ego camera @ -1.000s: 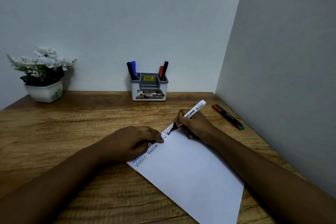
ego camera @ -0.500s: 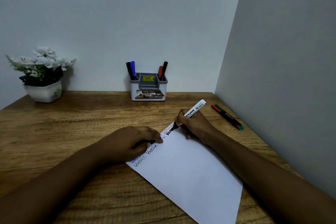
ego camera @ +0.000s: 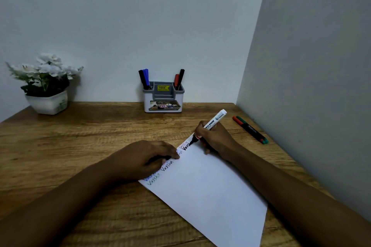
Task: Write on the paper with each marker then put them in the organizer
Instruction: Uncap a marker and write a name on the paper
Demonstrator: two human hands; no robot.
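Wood desk carries everything here. On it lies a white sheet of paper, turned at an angle, with one word written several times in different colours along its upper left edge. The left hand rests on that edge and pins the sheet. Its fingers curl down over something dark, a cap or only shadow, I cannot tell which. The right hand has thumb and fingers clamped round a white marker, whose black tip touches the paper at the end of a half-written black word. Against the back wall stands the organizer, with two markers in its left slot and two in its right slot. Two thin markers, one red-capped and one green-capped, lie side by side near the right wall, well apart from the organizer.

The step in hand looks like writing with the white marker. Next, I judge, the word needs finishing, the tip lifting clear and the cap going back on. Then comes a reach across to the organizer.
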